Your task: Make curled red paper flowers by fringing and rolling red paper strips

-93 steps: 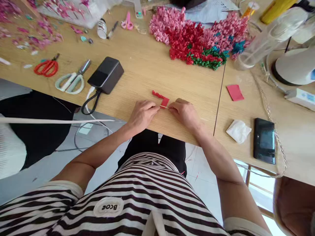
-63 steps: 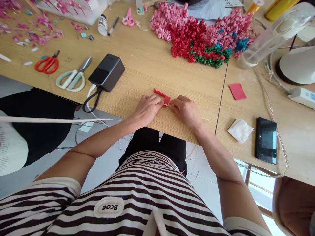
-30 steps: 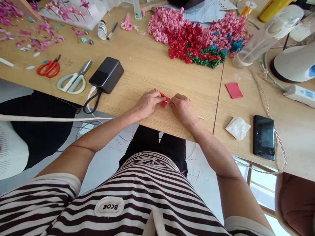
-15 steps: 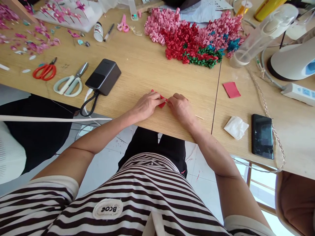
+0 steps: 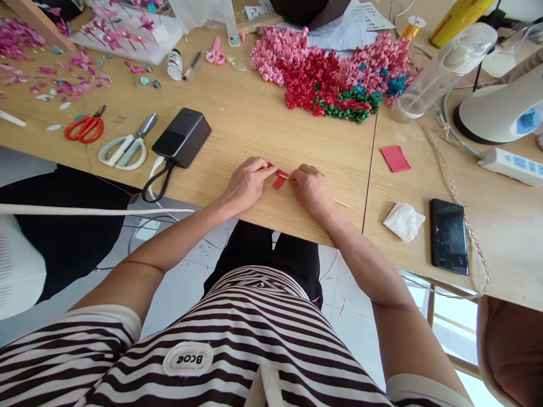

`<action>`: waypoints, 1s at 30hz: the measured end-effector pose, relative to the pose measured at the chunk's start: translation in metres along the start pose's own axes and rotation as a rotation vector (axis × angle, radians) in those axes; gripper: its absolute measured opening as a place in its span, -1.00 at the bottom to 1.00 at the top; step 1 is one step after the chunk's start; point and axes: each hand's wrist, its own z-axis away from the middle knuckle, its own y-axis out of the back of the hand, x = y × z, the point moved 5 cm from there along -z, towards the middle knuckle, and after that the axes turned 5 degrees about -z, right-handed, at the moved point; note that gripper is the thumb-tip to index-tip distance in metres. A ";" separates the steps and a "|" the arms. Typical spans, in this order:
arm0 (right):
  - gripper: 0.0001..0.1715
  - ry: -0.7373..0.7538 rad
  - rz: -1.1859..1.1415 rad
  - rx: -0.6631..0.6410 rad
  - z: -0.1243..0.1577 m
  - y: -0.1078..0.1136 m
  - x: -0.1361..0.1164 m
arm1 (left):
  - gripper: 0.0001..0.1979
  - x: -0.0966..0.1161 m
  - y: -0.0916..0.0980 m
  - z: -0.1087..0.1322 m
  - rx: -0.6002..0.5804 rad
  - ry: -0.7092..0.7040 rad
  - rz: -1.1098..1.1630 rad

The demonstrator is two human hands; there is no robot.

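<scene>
paper strip [image 5: 279, 181] at near edge of table [image 5: 263, 130], scissors [image 5: 123, 151] left, phone [image 5: 449, 236] right

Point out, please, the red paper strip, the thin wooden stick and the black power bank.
red paper strip [image 5: 278, 181], head view, on its flat loose end.
thin wooden stick [image 5: 341, 203], head view, on its bare protruding tip.
black power bank [image 5: 181, 137], head view, on its top face.

We see bright, even daylight across table [image 5: 254, 130]. Shadows soft: faint ones under left hand [image 5: 246, 183], right hand [image 5: 311, 187]. Below table's right end, white glare, detail lost. Wide-angle bend curves table's near edge. We find table's middle sharp, far corners softer.
</scene>
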 end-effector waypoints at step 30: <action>-0.65 -0.046 0.013 0.014 -0.003 0.000 0.005 | -0.60 0.005 -0.011 -0.011 -0.187 -0.084 -0.063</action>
